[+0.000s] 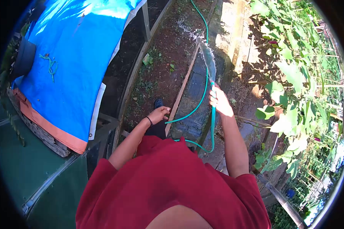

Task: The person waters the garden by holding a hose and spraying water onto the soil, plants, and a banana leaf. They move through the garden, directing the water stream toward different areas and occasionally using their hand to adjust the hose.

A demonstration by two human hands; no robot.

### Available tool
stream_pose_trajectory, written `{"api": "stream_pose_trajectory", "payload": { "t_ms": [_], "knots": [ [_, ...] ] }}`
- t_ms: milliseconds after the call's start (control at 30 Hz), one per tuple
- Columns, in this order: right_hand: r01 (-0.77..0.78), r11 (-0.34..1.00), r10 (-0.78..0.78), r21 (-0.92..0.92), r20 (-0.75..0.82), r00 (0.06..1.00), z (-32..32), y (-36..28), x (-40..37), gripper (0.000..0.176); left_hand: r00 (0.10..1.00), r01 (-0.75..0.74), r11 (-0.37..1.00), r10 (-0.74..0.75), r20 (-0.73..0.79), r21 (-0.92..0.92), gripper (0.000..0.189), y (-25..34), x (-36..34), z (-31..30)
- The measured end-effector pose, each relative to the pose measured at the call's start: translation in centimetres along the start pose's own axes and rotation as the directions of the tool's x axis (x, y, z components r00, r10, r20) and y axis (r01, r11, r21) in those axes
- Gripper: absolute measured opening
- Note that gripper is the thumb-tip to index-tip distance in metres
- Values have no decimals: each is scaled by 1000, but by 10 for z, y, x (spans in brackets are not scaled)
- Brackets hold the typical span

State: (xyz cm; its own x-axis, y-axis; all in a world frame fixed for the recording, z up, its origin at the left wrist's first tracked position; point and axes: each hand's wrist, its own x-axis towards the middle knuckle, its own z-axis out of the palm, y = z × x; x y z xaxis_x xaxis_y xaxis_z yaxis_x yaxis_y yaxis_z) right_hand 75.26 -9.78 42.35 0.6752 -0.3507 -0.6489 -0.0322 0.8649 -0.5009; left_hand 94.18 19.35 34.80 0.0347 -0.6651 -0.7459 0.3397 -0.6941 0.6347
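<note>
Right hand (219,102) grips the green hose (213,122), left hand (158,114) beside its loop

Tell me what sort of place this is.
Most likely a backyard vegetable garden. There is a bare soil bed edged with wooden boards, leafy vines climbing on the right, and the right hand spraying water from a green hose.

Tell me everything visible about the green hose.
The hose is thin, teal-green, seemingly flexible plastic. It snakes down the path from the top, curves to the left hand, whose hold is unclear, loops low before the red shirt, then rises to the right hand, closed around its end. Water sprays forward from it.
</note>
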Motion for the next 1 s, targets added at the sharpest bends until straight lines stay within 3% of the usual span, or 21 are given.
{"api": "stream_pose_trajectory", "payload": {
  "t_ms": [100,200,233,333,367,467,533,600,800,900,1000],
  "knots": [
    [45,999,-45,13,30,999,31,-23,-2,23,1000,24,1000,-24,-4,-7,48,37,-8,-40],
    [-1,1000,0,-18,-67,998,64,-52,-4,22,994,-66,998,65,-92,-16,48,65,-20,-87],
    [-18,998,11,-57,-131,991,71,-61,-1,23,984,-121,987,105,-145,-104,48,73,-29,-99],
    [44,996,-48,-76,-47,998,80,-81,11,10,963,-207,953,160,-217,-219,48,60,-37,-127],
    [46,995,-51,-94,-55,997,81,-88,18,9,967,-163,966,116,-227,-203,49,50,-39,-133],
    [19,996,-22,-86,-37,999,83,-97,44,17,971,-56,969,-3,-237,-242,47,31,-49,-133],
    [50,991,-63,-126,-100,993,96,-107,54,13,971,17,957,-85,-223,-289,46,32,-53,-130],
    [121,993,-121,-5,-17,993,101,-116,67,11,972,39,952,-106,-208,-304,46,36,-53,-125],
    [121,990,-123,68,28,992,113,-155,110,11,985,-28,962,-20,-173,-273,47,97,-19,-122],
    [107,994,-107,13,55,993,113,-175,139,12,989,-53,971,18,-149,-235,47,135,11,-122],
    [72,997,-72,20,-20,997,112,-192,167,12,993,-9,988,-9,-115,-154,47,185,50,-125]
  ]
}}
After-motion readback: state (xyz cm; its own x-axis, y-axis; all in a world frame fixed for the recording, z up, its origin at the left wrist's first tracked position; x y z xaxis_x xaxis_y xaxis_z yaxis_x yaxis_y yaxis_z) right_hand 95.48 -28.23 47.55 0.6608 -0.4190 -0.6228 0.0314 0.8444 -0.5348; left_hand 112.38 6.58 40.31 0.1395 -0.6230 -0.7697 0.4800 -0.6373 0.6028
